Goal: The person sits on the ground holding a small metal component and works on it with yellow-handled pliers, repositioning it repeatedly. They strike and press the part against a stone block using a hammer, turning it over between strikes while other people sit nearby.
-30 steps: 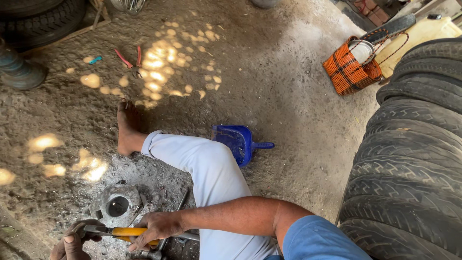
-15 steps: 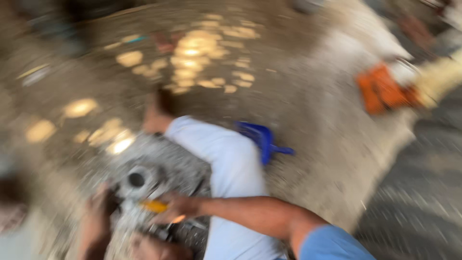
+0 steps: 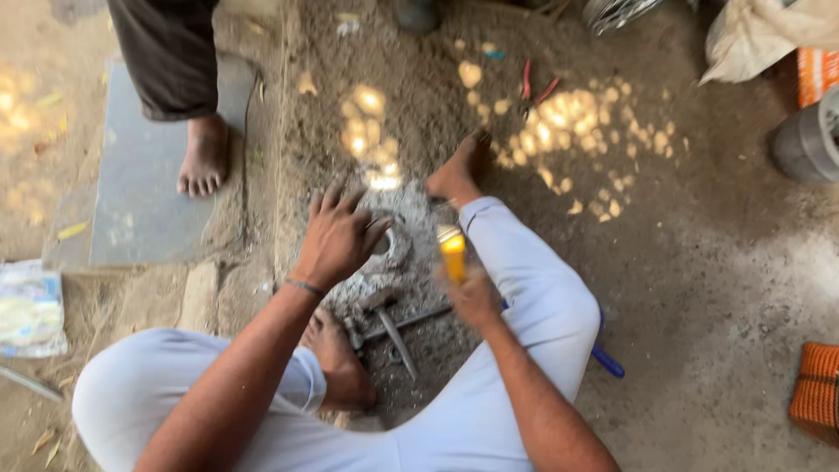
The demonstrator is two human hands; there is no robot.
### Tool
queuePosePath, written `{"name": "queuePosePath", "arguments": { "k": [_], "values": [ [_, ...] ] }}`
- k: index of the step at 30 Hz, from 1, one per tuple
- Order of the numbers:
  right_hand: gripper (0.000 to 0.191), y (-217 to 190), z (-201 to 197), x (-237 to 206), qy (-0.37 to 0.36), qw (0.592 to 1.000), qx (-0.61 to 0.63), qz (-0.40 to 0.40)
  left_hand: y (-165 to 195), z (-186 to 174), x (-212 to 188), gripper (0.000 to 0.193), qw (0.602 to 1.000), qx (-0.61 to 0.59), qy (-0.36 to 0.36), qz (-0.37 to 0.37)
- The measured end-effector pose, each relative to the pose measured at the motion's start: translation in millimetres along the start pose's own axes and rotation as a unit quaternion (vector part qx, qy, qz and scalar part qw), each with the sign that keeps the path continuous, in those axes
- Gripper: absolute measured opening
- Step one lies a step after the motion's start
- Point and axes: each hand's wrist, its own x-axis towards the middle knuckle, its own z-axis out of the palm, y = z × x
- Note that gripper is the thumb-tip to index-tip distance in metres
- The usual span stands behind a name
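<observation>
I sit on the dirt ground with my legs apart. My left hand point(image 3: 336, 236) rests, fingers spread, on a round grey metal part point(image 3: 391, 247) lying in ash-grey grit. My right hand point(image 3: 474, 297) grips a tool with a yellow handle point(image 3: 452, 252), pointed up toward the metal part; its tip is blurred. A hammer point(image 3: 391, 325) and a thin metal rod point(image 3: 411, 322) lie on the grit between my legs, close to my left foot point(image 3: 336, 358).
Another person's bare foot point(image 3: 204, 157) stands on a grey slab point(image 3: 140, 201) at upper left. Red-handled pliers point(image 3: 535, 87) lie farther off. A blue dustpan handle point(image 3: 607, 360) pokes out under my right leg. An orange basket point(image 3: 817, 393) sits at right.
The view has swung left, away from the tyres. My left hand has moved onto the round metal part, and my right hand has raised the yellow-handled tool upright.
</observation>
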Motion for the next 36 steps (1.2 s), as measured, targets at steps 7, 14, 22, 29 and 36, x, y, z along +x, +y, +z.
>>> {"name": "queuePosePath", "arguments": {
  "k": [7,14,22,29,36],
  "values": [
    [0.038,24.4,-29.4,19.9,0.184,0.970,0.102,-0.120,6.3,-5.0,8.2,0.049,0.959,-0.015,-0.246,-0.140],
    [0.042,-4.4,-0.7,3.3,-0.021,0.952,0.300,-0.051,-9.3,8.0,5.7,0.042,0.801,-0.486,-0.125,-0.328],
    [0.043,-19.8,52.3,-15.0,-0.009,0.950,0.149,-0.275,-13.0,-1.0,-2.4,0.058,0.633,-0.687,-0.092,-0.345],
    [0.047,-9.5,56.0,2.0,-0.032,0.945,0.211,-0.246,-3.7,-7.2,4.4,0.057,0.647,-0.665,-0.124,-0.351],
    [0.045,-6.3,47.2,-5.2,0.009,0.943,0.122,-0.311,9.6,5.1,4.1,0.058,0.605,-0.714,-0.160,-0.312]
  ]
}}
